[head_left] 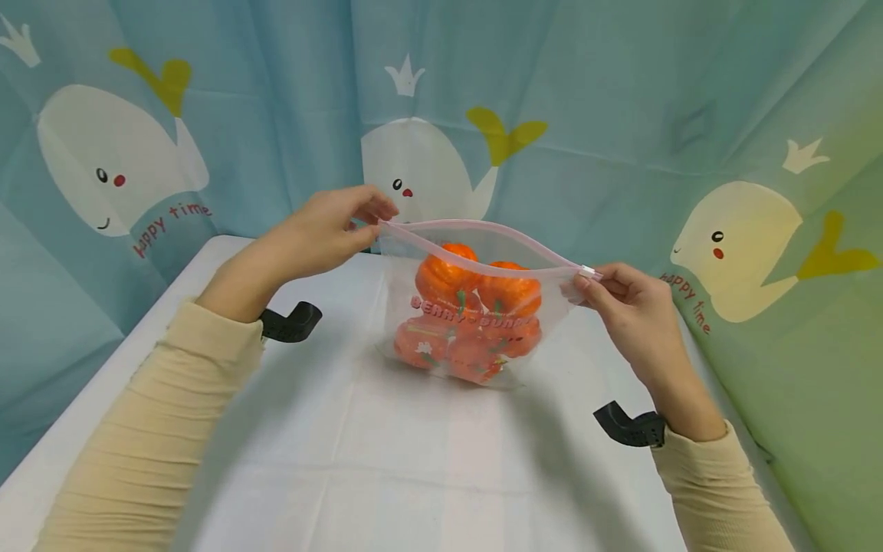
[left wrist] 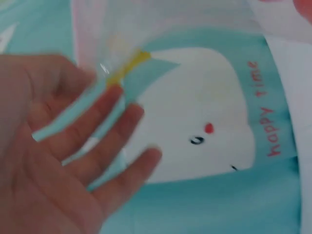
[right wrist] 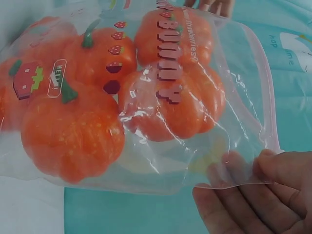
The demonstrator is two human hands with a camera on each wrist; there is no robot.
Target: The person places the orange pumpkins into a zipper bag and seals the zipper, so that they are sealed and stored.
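A see-through zip bag (head_left: pixel 403 299) with a pink zip edge and "BERRY BUNNY" lettering stands upright in the head view, its mouth gaping. Several small orange toy pumpkins (right wrist: pixel 73 134) with green stems fill it. My left hand (head_left: pixel 331 230) pinches the top left corner between thumb and forefinger; the left wrist view shows its other fingers spread apart, somewhat blurred. At the opposite top corner my right hand (head_left: pixel 631 318) pinches the edge beside the white zip slider (head_left: pixel 588 271). Some right fingers show through the clear film in the right wrist view.
A white cloth covers the table (head_left: pixel 386 468) under the bag. Behind and to both sides hangs a blue-green curtain (head_left: pixel 290 92) printed with white whales. A dark band with a curved mount sits on each wrist, below light beige sleeves (head_left: pixel 138 429).
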